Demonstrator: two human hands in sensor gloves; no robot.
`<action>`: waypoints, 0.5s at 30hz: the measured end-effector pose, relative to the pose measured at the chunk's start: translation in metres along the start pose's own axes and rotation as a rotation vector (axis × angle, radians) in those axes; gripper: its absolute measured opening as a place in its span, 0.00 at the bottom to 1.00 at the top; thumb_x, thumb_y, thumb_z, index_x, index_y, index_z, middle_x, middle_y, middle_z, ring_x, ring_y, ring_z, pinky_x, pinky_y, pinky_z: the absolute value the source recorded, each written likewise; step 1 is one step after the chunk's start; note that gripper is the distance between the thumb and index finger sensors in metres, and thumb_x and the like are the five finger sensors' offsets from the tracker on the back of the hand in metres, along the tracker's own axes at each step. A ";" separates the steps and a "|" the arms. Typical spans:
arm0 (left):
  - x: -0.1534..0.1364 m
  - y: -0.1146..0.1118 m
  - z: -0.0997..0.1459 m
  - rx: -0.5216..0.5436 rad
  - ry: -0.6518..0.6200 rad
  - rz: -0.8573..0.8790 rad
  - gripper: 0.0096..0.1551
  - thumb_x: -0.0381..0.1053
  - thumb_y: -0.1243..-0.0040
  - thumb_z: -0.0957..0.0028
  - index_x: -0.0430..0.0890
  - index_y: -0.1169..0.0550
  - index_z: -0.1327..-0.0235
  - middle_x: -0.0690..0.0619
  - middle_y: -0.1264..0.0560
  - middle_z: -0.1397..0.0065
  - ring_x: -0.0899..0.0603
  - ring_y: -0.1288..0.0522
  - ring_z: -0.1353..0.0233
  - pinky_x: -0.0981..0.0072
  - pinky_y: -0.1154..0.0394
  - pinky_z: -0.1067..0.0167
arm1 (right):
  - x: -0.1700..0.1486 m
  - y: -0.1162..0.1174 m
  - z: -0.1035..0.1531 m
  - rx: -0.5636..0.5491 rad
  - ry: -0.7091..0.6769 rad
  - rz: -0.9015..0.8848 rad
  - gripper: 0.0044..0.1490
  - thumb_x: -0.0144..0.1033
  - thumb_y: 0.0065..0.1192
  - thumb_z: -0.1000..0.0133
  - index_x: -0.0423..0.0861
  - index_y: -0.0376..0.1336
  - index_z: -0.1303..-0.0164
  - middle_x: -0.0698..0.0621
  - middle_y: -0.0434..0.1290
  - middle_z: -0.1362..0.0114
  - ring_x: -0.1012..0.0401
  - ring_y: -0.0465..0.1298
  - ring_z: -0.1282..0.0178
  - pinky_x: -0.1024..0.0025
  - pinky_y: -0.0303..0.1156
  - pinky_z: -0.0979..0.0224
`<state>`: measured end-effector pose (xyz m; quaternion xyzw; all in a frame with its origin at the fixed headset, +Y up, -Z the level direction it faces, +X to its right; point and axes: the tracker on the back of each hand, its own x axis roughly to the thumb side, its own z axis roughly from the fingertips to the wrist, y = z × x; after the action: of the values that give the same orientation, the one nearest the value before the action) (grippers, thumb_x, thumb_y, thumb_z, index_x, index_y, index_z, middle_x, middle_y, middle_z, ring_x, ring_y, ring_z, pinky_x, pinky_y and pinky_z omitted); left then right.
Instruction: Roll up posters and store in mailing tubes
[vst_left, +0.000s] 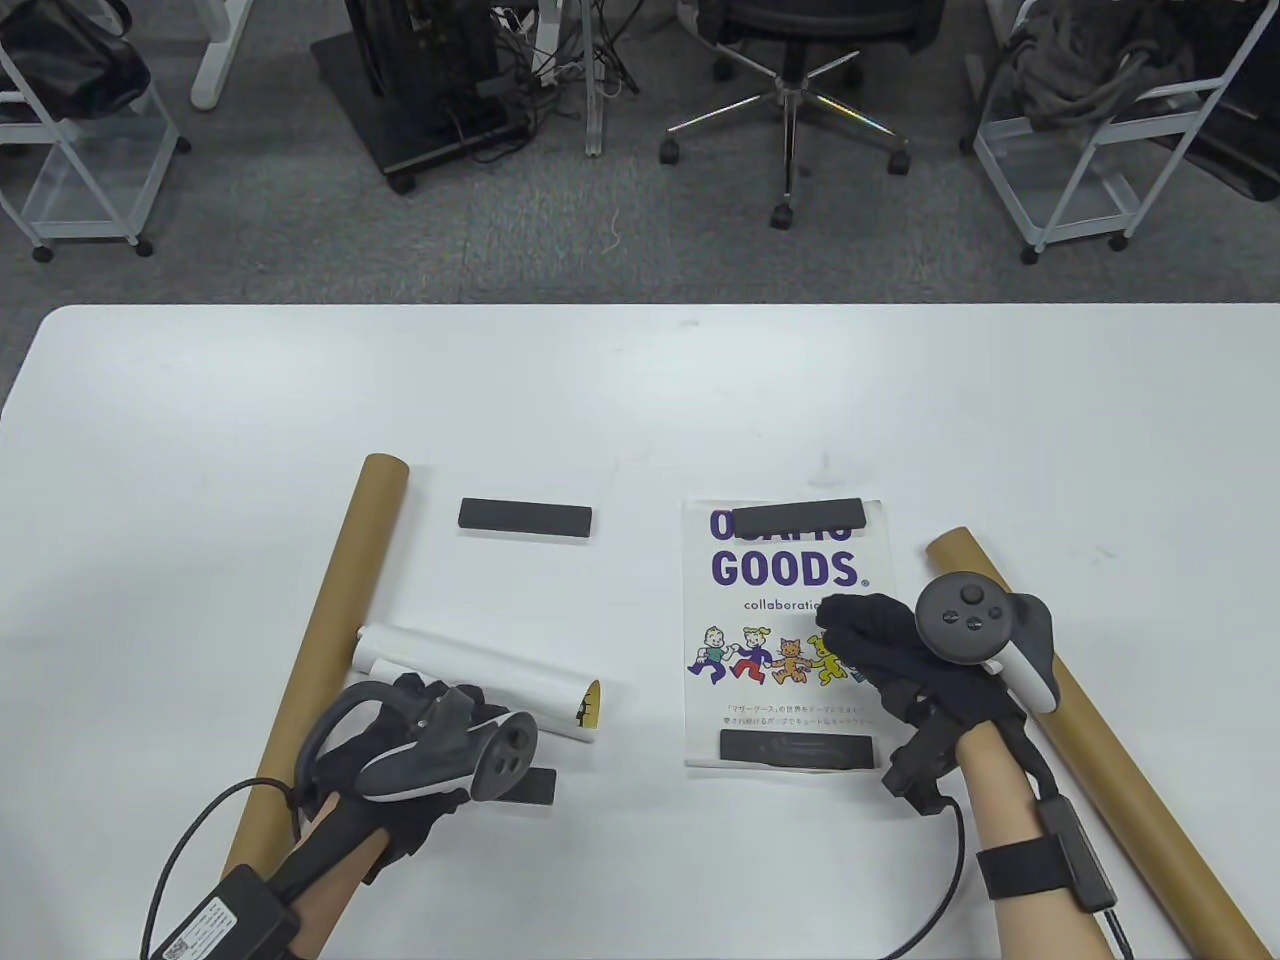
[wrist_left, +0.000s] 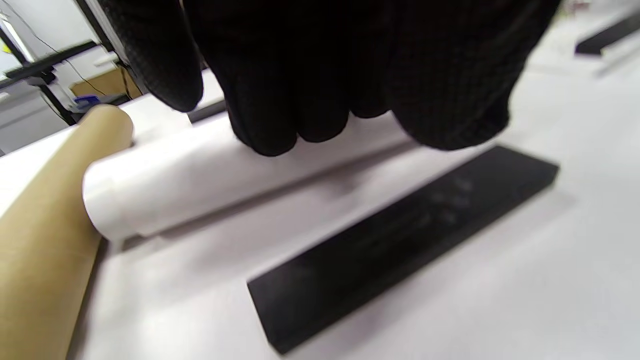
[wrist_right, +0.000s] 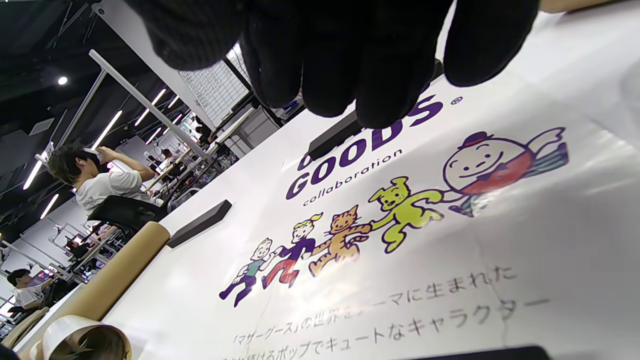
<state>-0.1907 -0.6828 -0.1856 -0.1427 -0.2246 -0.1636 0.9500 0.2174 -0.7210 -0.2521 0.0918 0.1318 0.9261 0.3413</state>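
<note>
A rolled white poster (vst_left: 480, 682) lies beside the left cardboard mailing tube (vst_left: 325, 640). My left hand (vst_left: 425, 735) sits over the roll's near side, its fingers (wrist_left: 280, 120) curled down onto the roll (wrist_left: 200, 175). A flat poster (vst_left: 785, 630) printed "GOODS" with cartoon figures lies at centre right, held down by a black bar at its top (vst_left: 800, 518) and another at its bottom (vst_left: 797, 748). My right hand (vst_left: 870, 632) hovers over that poster's right edge, its loosely bent fingers (wrist_right: 360, 75) holding nothing. A second tube (vst_left: 1090, 730) runs under my right forearm.
One loose black bar (vst_left: 525, 518) lies past the roll, and another (wrist_left: 400, 240) lies just right of my left hand. Cables trail from both wrists. People sit at desks in the background of the right wrist view. An office chair (vst_left: 800, 90) and wire carts stand beyond the table.
</note>
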 end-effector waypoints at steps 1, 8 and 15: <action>-0.004 0.002 0.001 0.008 0.014 0.005 0.37 0.62 0.31 0.53 0.60 0.27 0.27 0.58 0.23 0.22 0.45 0.20 0.24 0.42 0.29 0.20 | 0.000 0.000 0.000 0.000 0.000 0.001 0.34 0.45 0.54 0.41 0.42 0.62 0.27 0.37 0.68 0.22 0.37 0.71 0.27 0.30 0.62 0.27; -0.026 -0.002 -0.012 0.004 0.120 0.033 0.40 0.63 0.32 0.52 0.59 0.29 0.23 0.53 0.29 0.16 0.40 0.26 0.18 0.39 0.33 0.19 | 0.001 0.001 -0.001 0.021 -0.003 0.009 0.34 0.45 0.54 0.41 0.42 0.62 0.27 0.37 0.68 0.22 0.37 0.71 0.27 0.30 0.62 0.27; -0.023 -0.015 -0.026 0.010 0.123 -0.013 0.45 0.63 0.33 0.52 0.60 0.34 0.19 0.52 0.33 0.12 0.38 0.31 0.14 0.38 0.34 0.18 | 0.000 0.002 -0.001 0.044 0.008 0.006 0.34 0.45 0.54 0.41 0.42 0.61 0.27 0.37 0.68 0.22 0.37 0.71 0.27 0.29 0.62 0.27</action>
<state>-0.2059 -0.6993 -0.2158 -0.1260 -0.1675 -0.1770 0.9616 0.2159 -0.7229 -0.2523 0.0960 0.1531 0.9244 0.3359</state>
